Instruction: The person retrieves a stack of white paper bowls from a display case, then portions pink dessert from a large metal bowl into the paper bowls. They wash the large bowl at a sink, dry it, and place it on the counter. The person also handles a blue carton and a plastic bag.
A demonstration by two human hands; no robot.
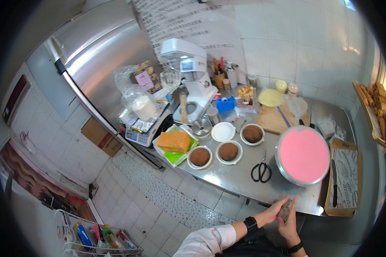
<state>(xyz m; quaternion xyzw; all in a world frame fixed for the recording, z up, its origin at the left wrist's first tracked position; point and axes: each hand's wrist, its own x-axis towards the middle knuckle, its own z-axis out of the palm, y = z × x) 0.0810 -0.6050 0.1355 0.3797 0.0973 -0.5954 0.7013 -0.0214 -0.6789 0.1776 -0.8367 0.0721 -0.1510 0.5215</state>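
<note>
My left hand [272, 213] and my right hand [290, 223] are close together at the table's front edge, below the pink-topped round container [303, 155]. The palms face each other, with a small greyish, crumpled-looking thing [285, 210] between them. Its kind is too unclear to tell. The fingers point up toward the table and partly hide it. Black-handled scissors [261, 171] lie to the left of the container, blades pointing away. Further left stand white round tubs with brown powdery tops, among them a front one [229, 152], beside an empty-looking white lid or dish [223, 132].
A golden loaf [173, 142] sits on green-and-white wrapping at the left. Behind are a white stand mixer [188, 68], a kitchen scale [138, 136] and a wooden board [271, 122]. At the right, a paper-lined tray [344, 177] carries a black-handled knife [335, 188].
</note>
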